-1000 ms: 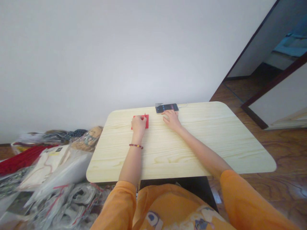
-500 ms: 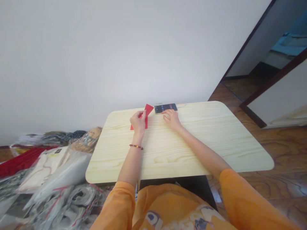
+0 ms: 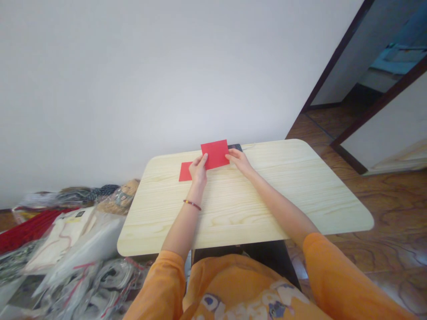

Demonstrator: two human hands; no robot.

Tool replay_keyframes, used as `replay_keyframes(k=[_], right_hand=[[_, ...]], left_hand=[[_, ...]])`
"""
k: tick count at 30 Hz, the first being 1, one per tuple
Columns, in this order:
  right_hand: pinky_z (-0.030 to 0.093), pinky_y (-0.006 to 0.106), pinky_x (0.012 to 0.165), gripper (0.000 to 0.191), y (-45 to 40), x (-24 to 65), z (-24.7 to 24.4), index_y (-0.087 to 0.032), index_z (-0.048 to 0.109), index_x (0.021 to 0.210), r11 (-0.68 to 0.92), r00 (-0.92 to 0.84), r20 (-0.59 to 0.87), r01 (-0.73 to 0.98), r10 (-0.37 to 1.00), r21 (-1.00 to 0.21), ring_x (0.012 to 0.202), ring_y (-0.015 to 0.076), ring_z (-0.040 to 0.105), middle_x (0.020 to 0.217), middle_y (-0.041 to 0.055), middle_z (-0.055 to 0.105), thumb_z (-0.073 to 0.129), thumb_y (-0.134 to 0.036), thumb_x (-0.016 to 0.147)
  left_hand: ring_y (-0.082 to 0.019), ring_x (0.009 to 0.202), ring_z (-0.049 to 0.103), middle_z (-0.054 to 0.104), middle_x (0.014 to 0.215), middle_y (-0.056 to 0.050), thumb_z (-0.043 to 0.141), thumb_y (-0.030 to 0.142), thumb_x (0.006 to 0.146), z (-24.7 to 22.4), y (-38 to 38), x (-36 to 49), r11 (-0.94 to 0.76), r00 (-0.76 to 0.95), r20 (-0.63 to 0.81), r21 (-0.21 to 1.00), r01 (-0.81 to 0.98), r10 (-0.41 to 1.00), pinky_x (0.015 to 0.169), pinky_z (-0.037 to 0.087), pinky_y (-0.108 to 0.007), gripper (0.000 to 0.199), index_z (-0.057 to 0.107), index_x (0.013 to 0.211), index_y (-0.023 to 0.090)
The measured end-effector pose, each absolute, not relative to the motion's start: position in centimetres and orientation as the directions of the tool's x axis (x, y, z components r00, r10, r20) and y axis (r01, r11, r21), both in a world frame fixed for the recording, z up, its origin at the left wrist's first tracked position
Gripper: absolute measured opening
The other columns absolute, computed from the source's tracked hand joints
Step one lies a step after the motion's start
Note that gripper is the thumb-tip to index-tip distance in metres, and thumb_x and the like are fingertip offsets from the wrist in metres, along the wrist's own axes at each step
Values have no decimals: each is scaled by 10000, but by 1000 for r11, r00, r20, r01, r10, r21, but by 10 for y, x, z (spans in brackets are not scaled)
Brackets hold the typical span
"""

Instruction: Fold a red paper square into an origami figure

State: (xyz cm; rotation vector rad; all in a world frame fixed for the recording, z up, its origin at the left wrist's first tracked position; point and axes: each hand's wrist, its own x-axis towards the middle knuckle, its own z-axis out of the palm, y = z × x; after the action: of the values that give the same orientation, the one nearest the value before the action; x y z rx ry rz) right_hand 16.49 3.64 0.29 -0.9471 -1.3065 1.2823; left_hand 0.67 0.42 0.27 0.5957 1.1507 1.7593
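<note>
A sheet of red paper is held up above the far side of the table, its face toward me. My left hand pinches its lower left edge, thumb on the front. At its right edge, my right hand grips it between thumb and fingers. Another red piece of paper lies on the tabletop to the left, partly hidden behind my left hand. Behind the held sheet, a dark phone shows only its right end.
The pale wood-grain table has rounded corners and stands against a white wall. Plastic-wrapped clothes are heaped on the left. To the right are a wooden floor and a doorway.
The red sheet in my left hand has been lifted and turned to face me. My right hand, previously by the phone, now holds its right edge. The sheet now covers most of the phone.
</note>
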Motion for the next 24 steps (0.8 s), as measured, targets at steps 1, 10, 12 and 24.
replay_keyframes(k=[1,10,12,24], right_hand=[[494,287,773,169,36,166,6,-196,629,800,91,-143,113,-152,983,-984,776,153,646,781,-2,701,680,-287,668],[465,265,562,306,37,203,8,-210,570,818,45,-138,63,-131,988,-990,572,147,594,603,-38,649,734,-325,587],[468,265,559,443,34,209,5,-223,567,1028,64,-143,79,-111,987,-992,568,151,592,596,-54,643,711,-318,619],[500,364,881,411,24,222,-1,-208,737,999,298,-403,257,43,878,-953,991,205,645,1071,59,704,513,-135,662]], left_hand=[[-203,955,689,745,913,-73,810,328,611,4,5,9,-124,-448,-112,878,-463,887,925,524,-360,295,693,813,146],[-202,836,711,751,917,-81,838,330,559,0,17,34,-10,-102,-34,916,-401,994,894,534,-382,440,687,924,137],[-210,855,711,751,938,-87,832,357,562,-9,17,38,-15,-71,-12,930,-367,997,906,528,-383,454,697,933,132],[-261,974,693,747,970,-103,851,251,540,-11,4,38,153,76,-133,839,-522,988,998,484,-449,403,702,897,137]])
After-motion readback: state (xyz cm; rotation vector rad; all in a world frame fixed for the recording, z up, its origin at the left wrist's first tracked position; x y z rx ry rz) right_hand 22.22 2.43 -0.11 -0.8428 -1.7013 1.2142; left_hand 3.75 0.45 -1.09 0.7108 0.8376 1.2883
